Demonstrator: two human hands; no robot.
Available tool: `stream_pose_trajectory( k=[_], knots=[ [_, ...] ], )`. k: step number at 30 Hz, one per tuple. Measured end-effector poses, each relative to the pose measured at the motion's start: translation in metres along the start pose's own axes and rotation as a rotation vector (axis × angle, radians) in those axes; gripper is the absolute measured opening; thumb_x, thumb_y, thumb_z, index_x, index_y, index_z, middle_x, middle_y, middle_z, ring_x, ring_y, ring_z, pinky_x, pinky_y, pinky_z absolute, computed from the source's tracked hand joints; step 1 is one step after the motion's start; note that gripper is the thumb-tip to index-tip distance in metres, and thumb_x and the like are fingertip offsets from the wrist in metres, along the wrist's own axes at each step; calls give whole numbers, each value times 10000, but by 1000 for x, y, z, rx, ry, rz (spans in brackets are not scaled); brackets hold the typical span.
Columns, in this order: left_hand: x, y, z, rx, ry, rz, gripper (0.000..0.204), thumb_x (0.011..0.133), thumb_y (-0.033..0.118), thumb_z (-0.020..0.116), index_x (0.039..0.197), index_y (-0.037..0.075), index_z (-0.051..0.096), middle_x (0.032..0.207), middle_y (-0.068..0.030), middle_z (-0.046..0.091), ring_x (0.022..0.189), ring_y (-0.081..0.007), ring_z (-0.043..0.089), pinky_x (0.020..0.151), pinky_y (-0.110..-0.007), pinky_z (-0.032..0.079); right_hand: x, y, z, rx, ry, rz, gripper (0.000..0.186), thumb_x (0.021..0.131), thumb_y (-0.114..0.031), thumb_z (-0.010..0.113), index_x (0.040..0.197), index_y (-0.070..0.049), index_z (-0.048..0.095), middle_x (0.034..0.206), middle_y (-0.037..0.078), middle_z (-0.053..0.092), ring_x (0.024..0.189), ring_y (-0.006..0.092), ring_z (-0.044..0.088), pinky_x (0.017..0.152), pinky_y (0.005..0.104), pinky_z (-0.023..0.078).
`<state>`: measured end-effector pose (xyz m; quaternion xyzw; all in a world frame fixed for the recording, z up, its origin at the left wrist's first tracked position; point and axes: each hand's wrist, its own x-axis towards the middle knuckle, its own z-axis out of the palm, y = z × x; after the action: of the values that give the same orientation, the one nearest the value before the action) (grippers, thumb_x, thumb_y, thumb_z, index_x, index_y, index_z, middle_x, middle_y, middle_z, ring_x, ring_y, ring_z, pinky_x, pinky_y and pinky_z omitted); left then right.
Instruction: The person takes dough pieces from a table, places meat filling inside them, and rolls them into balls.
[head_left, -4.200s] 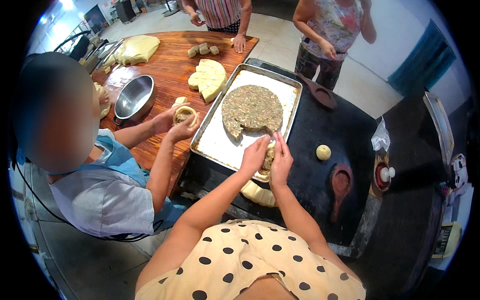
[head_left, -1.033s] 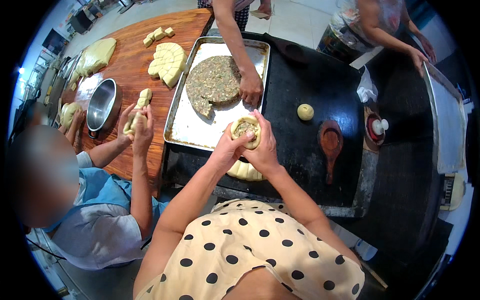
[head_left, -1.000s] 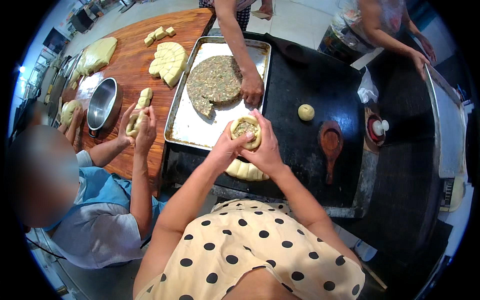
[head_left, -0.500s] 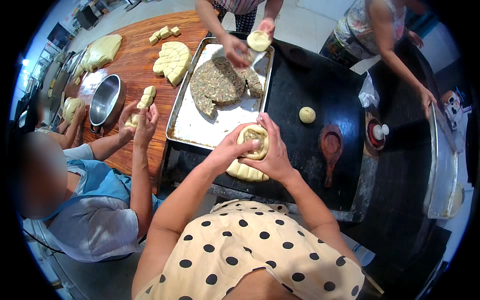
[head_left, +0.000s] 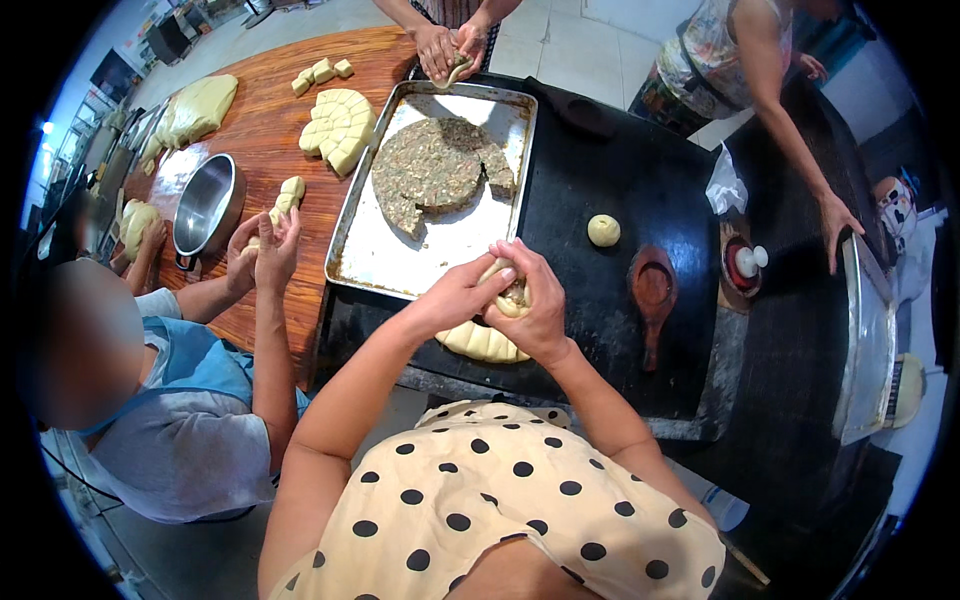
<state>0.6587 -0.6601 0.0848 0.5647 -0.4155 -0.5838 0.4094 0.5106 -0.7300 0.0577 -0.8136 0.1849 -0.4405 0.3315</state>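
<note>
Cupped between my two hands is a dough wrapper [head_left: 512, 301] with a speckled filling showing in its mouth. My left hand [head_left: 462, 293] curls round its left side, thumb lying over the opening. Round the right side wrap the fingers of my right hand [head_left: 541, 309]. Just below the hands, partly covered by them, a pale scored piece of dough [head_left: 483, 343] rests on the black work surface [head_left: 590, 330]. Beyond my hands stands a metal tray [head_left: 352, 285] bearing a thick slab of chopped filling [head_left: 430, 165], cut into at its near and right sides.
Right of my hands lie a dough ball [head_left: 603, 230] and a wooden mould [head_left: 653, 290]. A red-and-white stamp [head_left: 745, 263] sits farther right. Co-workers handle dough at left and across the tray; another holds a metal tray [head_left: 868, 340]. A steel pot [head_left: 208, 205] stands on the wooden table.
My fingers have closed in round the wrapper, narrowing its mouth and hiding more filling. Across the tray, the co-worker's hands have drawn back and now fold their wrapper.
</note>
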Motion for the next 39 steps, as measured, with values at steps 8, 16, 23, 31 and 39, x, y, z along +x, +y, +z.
stream_pose_trajectory(
  k=[8, 16, 23, 31, 39],
  knots=[
    [2, 5, 15, 300, 249, 61, 597, 1067, 461, 321, 1416, -9, 434, 1313, -141, 574, 1242, -202, 508, 1040, -329, 385, 8, 4, 18, 444, 122, 373, 488, 921, -337, 654, 1277, -7, 608, 1167, 154, 684, 1115, 272, 649, 1069, 410, 429],
    [-12, 34, 8, -280, 162, 90, 950, 891, 794, 130, 1570, 131, 166, 1528, -203, 334, 1440, -298, 303, 1141, -445, 288, 22, -7, 7, 85, -11, -40, 510, 811, -287, 783, 1242, -70, 617, 1338, 132, 552, 1224, 310, 557, 1003, 417, 470],
    [-2, 9, 11, -721, 165, 161, 677, 1022, 589, 279, 1509, 122, 329, 1486, -118, 415, 1340, -245, 432, 1113, -406, 339, 21, -13, 10, 270, 107, 132, 271, 757, -100, 778, 1007, -73, 677, 1105, 99, 657, 1034, 277, 636, 933, 376, 498],
    [7, 3, 28, -837, 213, -111, 415, 1071, 393, 329, 1228, 61, 522, 1167, -77, 581, 1096, -166, 601, 928, -327, 527, 31, -10, -21, 120, -189, -144, 345, 734, -116, 795, 1052, -59, 673, 1234, 168, 612, 1091, 299, 626, 983, 390, 479],
    [15, -5, 41, -1184, 176, 137, 475, 1064, 425, 306, 1262, 44, 510, 1275, -159, 551, 1192, -246, 571, 1028, -398, 477, 24, -22, 0, 112, 95, -1, 201, 750, -79, 724, 938, -66, 654, 981, 90, 689, 960, 273, 671, 854, 367, 520]
  ],
)
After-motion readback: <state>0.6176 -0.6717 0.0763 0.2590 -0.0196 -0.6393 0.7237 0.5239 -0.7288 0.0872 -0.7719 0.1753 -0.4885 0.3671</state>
